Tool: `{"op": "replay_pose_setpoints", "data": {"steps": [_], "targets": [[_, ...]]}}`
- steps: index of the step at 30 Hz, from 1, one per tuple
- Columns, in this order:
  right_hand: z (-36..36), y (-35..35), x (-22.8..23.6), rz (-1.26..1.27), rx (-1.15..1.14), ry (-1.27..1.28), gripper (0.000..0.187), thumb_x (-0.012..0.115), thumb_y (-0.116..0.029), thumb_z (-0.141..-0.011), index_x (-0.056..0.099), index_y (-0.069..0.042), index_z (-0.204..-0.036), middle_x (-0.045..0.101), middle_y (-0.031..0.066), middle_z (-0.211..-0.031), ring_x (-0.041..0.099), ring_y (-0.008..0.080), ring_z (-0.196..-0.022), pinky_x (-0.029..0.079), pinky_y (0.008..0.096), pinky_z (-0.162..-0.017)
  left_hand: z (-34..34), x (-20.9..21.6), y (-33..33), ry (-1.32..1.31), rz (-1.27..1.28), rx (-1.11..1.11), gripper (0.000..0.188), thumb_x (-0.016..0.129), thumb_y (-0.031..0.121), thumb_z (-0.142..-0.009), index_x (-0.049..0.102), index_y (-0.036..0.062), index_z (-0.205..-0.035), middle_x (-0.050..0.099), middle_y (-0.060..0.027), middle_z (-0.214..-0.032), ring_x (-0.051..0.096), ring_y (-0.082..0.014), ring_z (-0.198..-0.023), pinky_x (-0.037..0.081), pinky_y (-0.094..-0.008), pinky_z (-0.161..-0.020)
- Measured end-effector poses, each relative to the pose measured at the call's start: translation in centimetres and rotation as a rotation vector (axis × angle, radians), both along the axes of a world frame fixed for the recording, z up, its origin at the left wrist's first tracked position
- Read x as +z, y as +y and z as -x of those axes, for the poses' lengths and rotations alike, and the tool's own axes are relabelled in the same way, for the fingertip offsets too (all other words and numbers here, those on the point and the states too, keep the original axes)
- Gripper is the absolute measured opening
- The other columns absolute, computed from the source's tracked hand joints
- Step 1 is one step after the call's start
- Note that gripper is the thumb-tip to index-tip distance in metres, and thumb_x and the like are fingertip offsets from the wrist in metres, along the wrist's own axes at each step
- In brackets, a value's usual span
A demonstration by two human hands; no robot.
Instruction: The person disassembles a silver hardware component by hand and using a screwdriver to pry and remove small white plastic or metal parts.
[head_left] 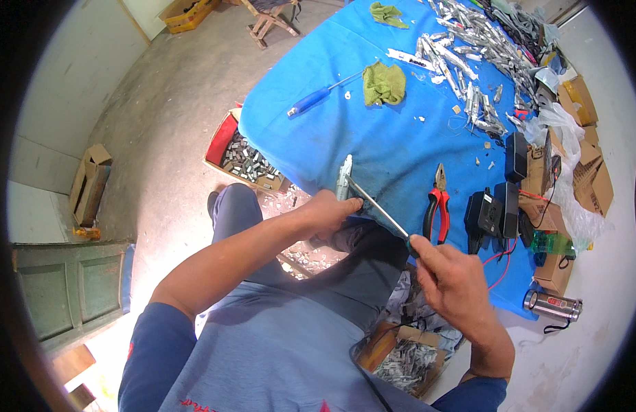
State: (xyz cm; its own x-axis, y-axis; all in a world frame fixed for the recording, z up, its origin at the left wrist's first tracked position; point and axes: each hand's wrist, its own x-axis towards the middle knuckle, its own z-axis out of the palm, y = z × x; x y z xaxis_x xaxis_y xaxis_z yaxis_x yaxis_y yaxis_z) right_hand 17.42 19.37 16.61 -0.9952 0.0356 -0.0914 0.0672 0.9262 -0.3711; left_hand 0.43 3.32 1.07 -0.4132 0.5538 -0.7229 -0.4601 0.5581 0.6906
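At the near edge of the blue-covered table (pixel 400 147), my left hand (pixel 325 211) is closed around the lower end of a slim silver-grey part (pixel 345 175), whose exact kind I cannot make out. Its upper end sticks out past my fingers. My right hand (pixel 447 278) grips the dark handle of a screwdriver (pixel 382 210). The long metal shaft slants up and left, and its tip meets the side of the part or lies just in front of it. Red-and-black pliers (pixel 437 206) lie to the right of the shaft.
A blue-handled screwdriver (pixel 310 101) and green cloths (pixel 384 84) lie farther back. Silver parts (pixel 462 58) are heaped at the far right. Black boxy devices (pixel 484 214) and a metal flask (pixel 553 305) line the right edge. A red box (pixel 223 137) of small pieces sits on the floor.
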Motion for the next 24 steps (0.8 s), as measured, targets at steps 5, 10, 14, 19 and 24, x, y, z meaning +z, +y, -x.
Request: {"op": "replay_pose_setpoints", "data": {"steps": [5, 10, 14, 19, 24], "targets": [[1.9, 3.3, -0.1, 0.409, -0.167, -0.166, 0.028, 0.06, -0.007, -0.087, 0.066, -0.003, -0.114, 0.064, 0.0098, -0.07, 0.061, 0.0217, -0.063, 0.048, 0.033, -0.06, 0.5, -1.3, -0.3, -0.057, -0.031, -0.021, 0.049, 0.062, 0.045, -0.09, 0.051, 0.0053, -0.064, 0.043, -0.0032, -0.056, 0.04, -0.0165, -0.045, 0.032, -0.0333, -0.042], [2.1, 5.7, -2.2, 0.734, -0.405, -0.346, 0.03, 0.061, -0.008, -0.09, 0.065, 0.0, -0.118, 0.06, 0.0003, -0.072, 0.05, 0.0037, -0.069, 0.044, 0.0231, -0.06, 0.5, -1.1, -0.5, -0.092, -0.053, -0.003, 0.047, 0.062, 0.044, -0.091, 0.049, 0.0068, -0.064, 0.04, -0.0017, -0.056, 0.037, -0.0155, -0.044, 0.028, -0.0332, -0.042], [0.0, 5.7, -5.2, 0.731, -0.351, -0.216, 0.031, 0.063, -0.006, -0.088, 0.065, -0.002, -0.118, 0.065, 0.0041, -0.075, 0.058, 0.01, -0.066, 0.047, 0.0265, -0.06, 0.6, -0.6, -0.3, -0.167, -0.077, 0.039, 0.05, 0.061, 0.041, -0.093, 0.039, 0.0158, -0.056, 0.028, 0.0042, -0.052, 0.025, -0.011, -0.044, 0.018, -0.0312, -0.043], [-0.9, 3.4, -5.7, 0.31, -0.047, 0.107, 0.036, 0.069, -0.005, -0.082, 0.065, -0.005, -0.118, 0.063, 0.0146, -0.079, 0.063, 0.0277, -0.069, 0.049, 0.0329, -0.064, 0.7, -0.6, -0.4, -0.149, -0.058, 0.032, 0.051, 0.063, 0.042, -0.092, 0.04, 0.0148, -0.056, 0.029, 0.0034, -0.053, 0.026, -0.0107, -0.043, 0.019, -0.0301, -0.042], [0.2, 6.0, -6.4, 0.672, -0.244, -0.14, 0.029, 0.065, -0.01, -0.09, 0.065, -0.003, -0.118, 0.065, 0.0065, -0.077, 0.057, 0.0126, -0.058, 0.045, 0.0269, -0.053, 1.0, -0.5, -0.7, -0.136, -0.073, -0.001, 0.051, 0.065, 0.044, -0.09, 0.043, 0.0123, -0.056, 0.032, 0.0017, -0.053, 0.028, -0.0111, -0.044, 0.022, -0.0295, -0.042]]}}
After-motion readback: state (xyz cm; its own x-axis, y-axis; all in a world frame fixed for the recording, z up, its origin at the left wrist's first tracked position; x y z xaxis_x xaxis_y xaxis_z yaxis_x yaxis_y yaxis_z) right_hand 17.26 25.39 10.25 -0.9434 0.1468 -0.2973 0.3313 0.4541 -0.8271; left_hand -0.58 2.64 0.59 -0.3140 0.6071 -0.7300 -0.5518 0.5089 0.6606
